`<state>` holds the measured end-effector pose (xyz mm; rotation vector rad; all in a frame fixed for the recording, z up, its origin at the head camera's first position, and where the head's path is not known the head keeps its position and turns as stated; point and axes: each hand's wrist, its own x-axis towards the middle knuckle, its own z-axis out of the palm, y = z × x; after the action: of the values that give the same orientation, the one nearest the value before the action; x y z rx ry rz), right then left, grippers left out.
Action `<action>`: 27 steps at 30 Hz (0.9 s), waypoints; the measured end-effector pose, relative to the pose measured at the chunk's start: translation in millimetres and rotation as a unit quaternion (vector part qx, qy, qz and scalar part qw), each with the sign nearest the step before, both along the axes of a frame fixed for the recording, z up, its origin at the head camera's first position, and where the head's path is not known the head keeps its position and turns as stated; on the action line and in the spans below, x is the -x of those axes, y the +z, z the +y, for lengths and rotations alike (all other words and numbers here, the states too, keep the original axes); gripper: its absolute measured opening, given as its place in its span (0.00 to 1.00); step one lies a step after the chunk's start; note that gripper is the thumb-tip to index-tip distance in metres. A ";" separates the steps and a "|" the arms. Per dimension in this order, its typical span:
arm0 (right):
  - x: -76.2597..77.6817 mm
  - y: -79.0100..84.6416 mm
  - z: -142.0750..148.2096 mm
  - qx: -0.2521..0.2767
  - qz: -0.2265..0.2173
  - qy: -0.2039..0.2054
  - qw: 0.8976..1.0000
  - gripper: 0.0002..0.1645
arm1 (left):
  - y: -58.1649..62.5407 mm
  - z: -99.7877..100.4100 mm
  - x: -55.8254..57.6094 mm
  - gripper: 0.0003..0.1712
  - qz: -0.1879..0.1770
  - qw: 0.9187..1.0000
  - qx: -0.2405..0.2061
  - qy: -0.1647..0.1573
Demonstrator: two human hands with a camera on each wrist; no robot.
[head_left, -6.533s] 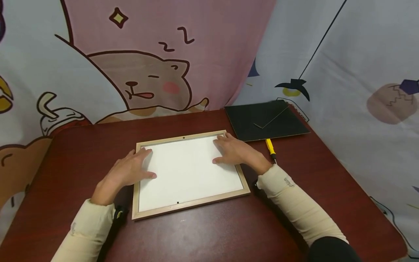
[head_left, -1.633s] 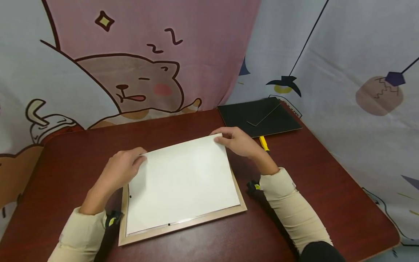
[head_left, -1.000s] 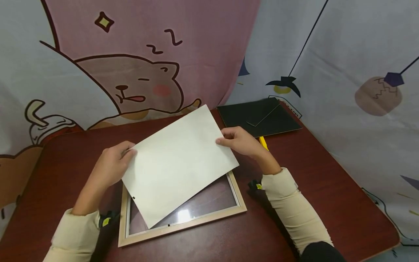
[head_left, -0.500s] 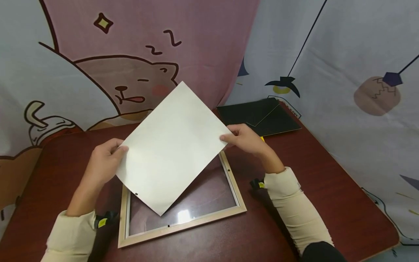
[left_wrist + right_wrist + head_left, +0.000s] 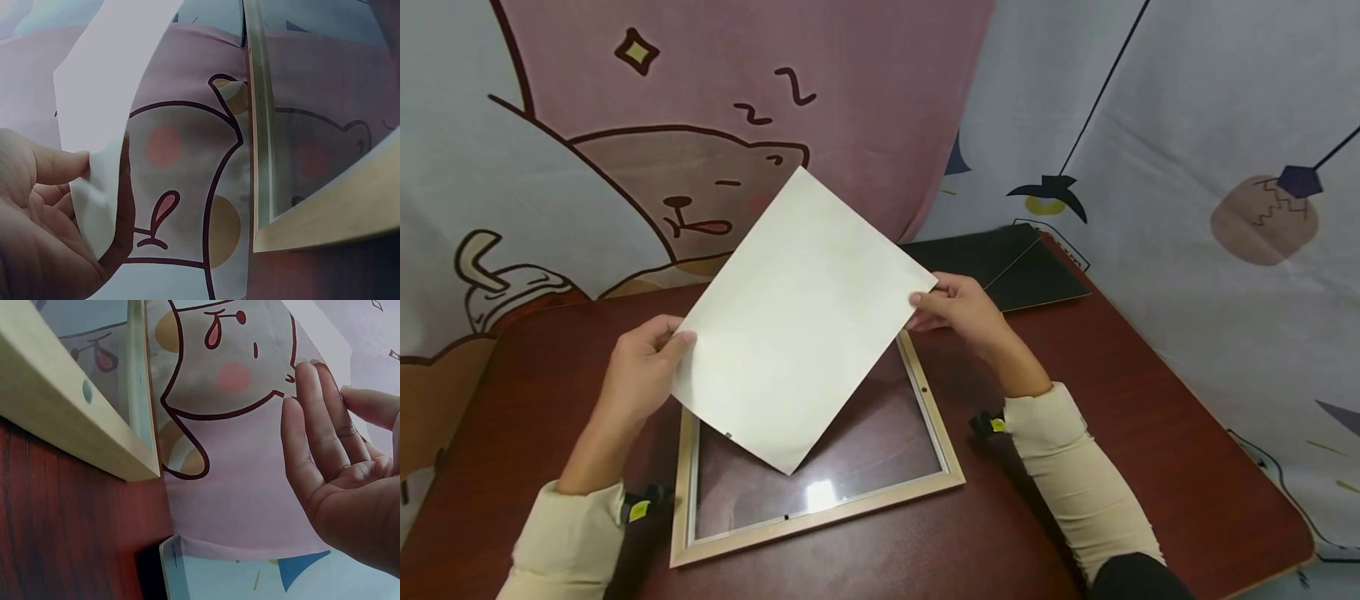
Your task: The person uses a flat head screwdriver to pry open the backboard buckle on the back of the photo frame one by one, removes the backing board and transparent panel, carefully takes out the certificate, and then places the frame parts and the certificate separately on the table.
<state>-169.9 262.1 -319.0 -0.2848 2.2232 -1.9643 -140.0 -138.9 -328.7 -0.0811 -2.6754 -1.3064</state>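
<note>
A plain white sheet is held up, tilted and turned corner-up, above a light wooden picture frame. My left hand pinches the sheet near its left corner, thumb in front and fingers behind, as the left wrist view shows on the white sheet. At the right corner my right hand pinches it between thumb and fingers; in the right wrist view the other fingers of my right hand are extended. The frame lies flat on the table, a clear pane inside it, its upper left part hidden by the sheet.
A black backing board with a thin stand line lies at the far right of the dark red table. Behind it hangs a printed cloth. A yellow-handled tool is almost wholly hidden behind my right hand.
Both hands have lifted the white sheet out of the frame, uncovering the clear pane. The sheet has turned counterclockwise, and my right hand has risen slightly in the last half second.
</note>
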 end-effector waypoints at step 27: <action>-8.3 -8.5 -29.1 -0.117 -0.031 0.115 0.986 0.20 | -1.5 12.1 -1.4 0.16 0.001 0.999 -0.043 -0.024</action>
<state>-161.7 233.0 -327.5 -0.4205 2.2404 -1.5583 -138.6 -126.7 -330.2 -0.1351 -2.6271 -1.4338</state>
